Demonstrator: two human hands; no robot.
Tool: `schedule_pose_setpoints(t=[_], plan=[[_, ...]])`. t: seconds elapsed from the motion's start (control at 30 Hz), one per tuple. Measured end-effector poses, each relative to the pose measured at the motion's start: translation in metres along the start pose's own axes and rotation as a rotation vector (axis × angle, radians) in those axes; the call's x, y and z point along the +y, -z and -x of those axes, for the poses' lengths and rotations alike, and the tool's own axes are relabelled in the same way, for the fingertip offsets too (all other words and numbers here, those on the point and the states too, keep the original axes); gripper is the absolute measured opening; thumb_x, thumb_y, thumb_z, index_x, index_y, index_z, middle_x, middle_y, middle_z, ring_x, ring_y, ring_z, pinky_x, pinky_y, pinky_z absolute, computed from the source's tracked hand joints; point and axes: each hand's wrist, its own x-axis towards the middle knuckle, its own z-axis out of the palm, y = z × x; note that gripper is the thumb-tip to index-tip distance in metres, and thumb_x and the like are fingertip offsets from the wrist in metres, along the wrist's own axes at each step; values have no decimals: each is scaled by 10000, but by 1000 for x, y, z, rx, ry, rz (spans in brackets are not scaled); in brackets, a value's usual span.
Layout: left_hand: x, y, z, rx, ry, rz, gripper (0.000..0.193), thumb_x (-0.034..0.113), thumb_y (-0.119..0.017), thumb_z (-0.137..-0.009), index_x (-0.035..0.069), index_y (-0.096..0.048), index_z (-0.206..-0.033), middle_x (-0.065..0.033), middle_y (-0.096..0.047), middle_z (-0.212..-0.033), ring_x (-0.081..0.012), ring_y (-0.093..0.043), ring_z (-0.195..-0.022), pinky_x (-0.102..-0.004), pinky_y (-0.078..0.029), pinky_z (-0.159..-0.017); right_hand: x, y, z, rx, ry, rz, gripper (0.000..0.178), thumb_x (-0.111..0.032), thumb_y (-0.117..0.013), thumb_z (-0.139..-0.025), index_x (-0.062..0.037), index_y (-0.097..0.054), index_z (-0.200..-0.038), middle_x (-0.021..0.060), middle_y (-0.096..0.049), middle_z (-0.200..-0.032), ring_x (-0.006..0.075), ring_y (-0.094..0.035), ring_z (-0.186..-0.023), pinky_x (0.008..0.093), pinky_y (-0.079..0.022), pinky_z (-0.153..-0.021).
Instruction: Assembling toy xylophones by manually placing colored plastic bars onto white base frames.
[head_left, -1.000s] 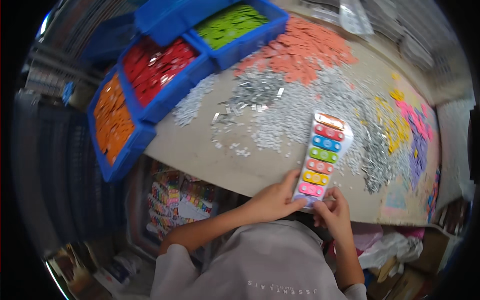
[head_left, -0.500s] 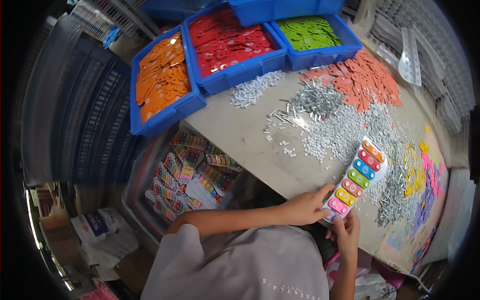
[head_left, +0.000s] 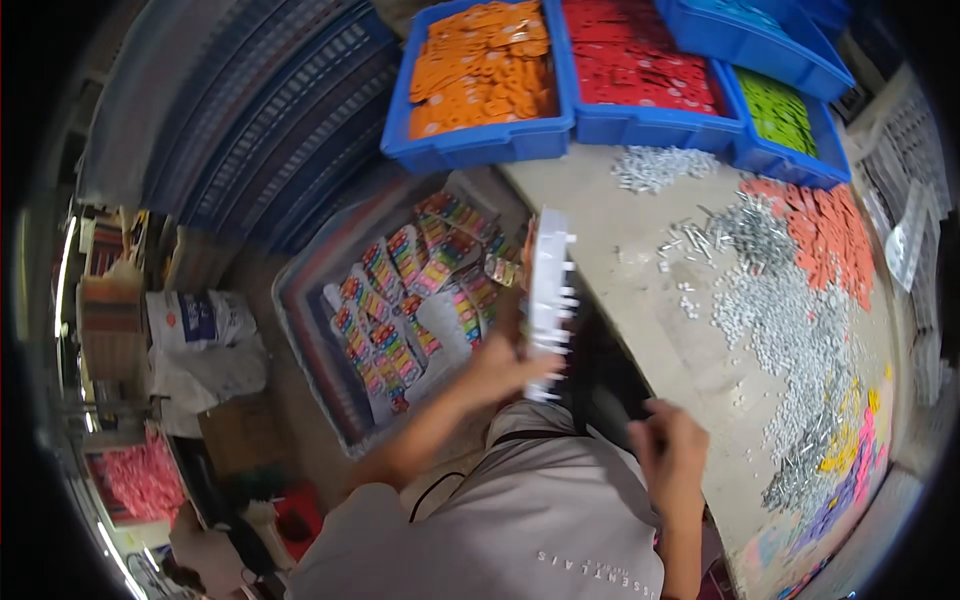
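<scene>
A toy xylophone (head_left: 546, 290) is turned on edge, its white back toward the left and pin ends sticking out to the right. My left hand (head_left: 510, 368) grips it near its lower end. It hangs between the table and a crate (head_left: 290, 345) of similar toys with rainbow-coloured bars (head_left: 385, 340). Beside the table's near edge, my right hand (head_left: 675, 445) is empty, its fingers loosely curled and apart. The coloured side of the held toy is mostly hidden.
Blue bins hold orange pieces (head_left: 490, 70), red pieces (head_left: 645, 60) and green pieces (head_left: 775, 110). Metal pins (head_left: 750, 235), small white caps (head_left: 790, 330) and coral pieces (head_left: 825, 235) lie on the table (head_left: 640, 300). Blue crates (head_left: 250, 130) are stacked at the left.
My left hand has carried the xylophone left, off the table, and turned it on edge. My right hand has let go of it. The view has swung left.
</scene>
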Motion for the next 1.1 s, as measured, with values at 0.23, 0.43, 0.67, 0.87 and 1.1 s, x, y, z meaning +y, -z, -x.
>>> schedule_pose_setpoints(t=[0.23, 0.43, 0.67, 0.87, 1.1], plan=[[-95, 272, 58, 288, 717, -207, 505, 233, -655, -833, 6, -602, -1281, -80, -680, -1030, -205, -652, -832, -330, -535, -726, 81, 0, 9, 380, -456, -196, 109, -113, -565, -1032, -24, -592, -1089, -12, -540, -741, 51, -482, -611, 215, -369, -557], [-297, 382, 155, 1046, 709, -742, 466, 312, -691, -776, -33, -667, -1089, -206, -711, -935, -373, -712, -875, -454, -549, -836, 85, -10, 11, 457, -439, -226, 122, -151, -561, -1046, -35, -599, -1051, -33, -534, -798, 35, -437, -613, 193, -338, -544], [-320, 303, 125, 1310, 751, -1056, 898, 417, -837, -636, -45, -498, -1327, -285, -553, -1327, -428, -525, -1279, -510, -406, -1090, 83, -14, 10, 446, -401, -30, 147, -164, -554, -1051, -29, -606, -1024, -36, -529, -797, 36, -437, -657, 209, -349, -563], [-277, 365, 194, 859, 637, -1584, 622, 279, -807, -770, 91, -474, -1260, -151, -521, -1254, -348, -499, -1249, -500, -387, -1052, 90, -12, 12, 402, -352, 80, 148, -128, -550, -1047, 9, -607, -1039, 10, -578, -814, 71, -483, -688, 223, -370, -575], [-311, 360, 234, 680, 950, -1396, 626, 291, -794, -795, 80, -434, -1261, -155, -523, -1292, -361, -509, -1275, -519, -434, -1035, 95, -9, 15, 393, -312, 206, 171, -159, -544, -1055, -2, -608, -1043, 8, -580, -835, 75, -491, -734, 226, -394, -620]])
